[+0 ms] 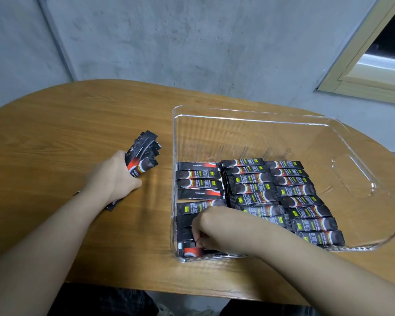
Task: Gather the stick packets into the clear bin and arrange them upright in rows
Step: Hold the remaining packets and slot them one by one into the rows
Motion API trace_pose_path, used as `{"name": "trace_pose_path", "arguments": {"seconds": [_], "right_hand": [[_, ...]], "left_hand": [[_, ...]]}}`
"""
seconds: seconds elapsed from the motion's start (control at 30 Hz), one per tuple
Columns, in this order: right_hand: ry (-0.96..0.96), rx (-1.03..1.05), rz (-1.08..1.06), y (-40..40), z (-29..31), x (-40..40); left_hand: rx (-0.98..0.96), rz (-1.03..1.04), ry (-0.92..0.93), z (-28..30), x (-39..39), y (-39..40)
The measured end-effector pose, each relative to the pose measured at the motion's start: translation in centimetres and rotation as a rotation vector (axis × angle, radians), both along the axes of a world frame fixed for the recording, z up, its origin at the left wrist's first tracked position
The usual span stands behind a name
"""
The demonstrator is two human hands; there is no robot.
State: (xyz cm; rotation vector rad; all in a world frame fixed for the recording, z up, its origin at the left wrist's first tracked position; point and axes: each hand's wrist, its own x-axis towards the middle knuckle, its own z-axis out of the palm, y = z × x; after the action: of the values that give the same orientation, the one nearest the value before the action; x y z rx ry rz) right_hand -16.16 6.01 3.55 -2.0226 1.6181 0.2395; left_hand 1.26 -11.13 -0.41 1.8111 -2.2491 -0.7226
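Rows of black stick packets [255, 192] fill the clear plastic bin [342, 133] on the wooden table [66, 124]; right hand [214, 226] pinches one inside, left hand [116, 176] grips a bundle of packets [144, 153] outside.

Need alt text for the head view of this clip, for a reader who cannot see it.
A person's right hand reaches into a clear bin on a wooden table, pinching a black packet at its near left corner, beside three rows of packets. The left hand rests on the table left of the bin, gripping a bundle of packets.
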Motion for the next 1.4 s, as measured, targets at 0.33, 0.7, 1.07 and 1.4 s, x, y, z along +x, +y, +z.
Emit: {"name": "trace_pose_path", "arguments": {"seconds": [0.33, 0.7, 1.07, 1.4], "right_hand": [[0.092, -0.062, 0.089, -0.1, 0.4, 0.0], [0.059, -0.143, 0.018, 0.4, -0.5, 0.0], [0.011, -0.324, -0.224, -0.4, -0.6, -3.4], [0.028, -0.288, -0.224, -0.2, -0.7, -2.6]], "left_hand": [[0.007, -0.006, 0.010, 0.0, 0.0, 0.0], [0.005, -0.012, -0.004, 0.0, 0.0, -0.1], [0.005, -0.006, 0.026, -0.1, 0.0, -0.2], [0.016, -0.007, 0.046, -0.4, 0.1, -0.3]]}}
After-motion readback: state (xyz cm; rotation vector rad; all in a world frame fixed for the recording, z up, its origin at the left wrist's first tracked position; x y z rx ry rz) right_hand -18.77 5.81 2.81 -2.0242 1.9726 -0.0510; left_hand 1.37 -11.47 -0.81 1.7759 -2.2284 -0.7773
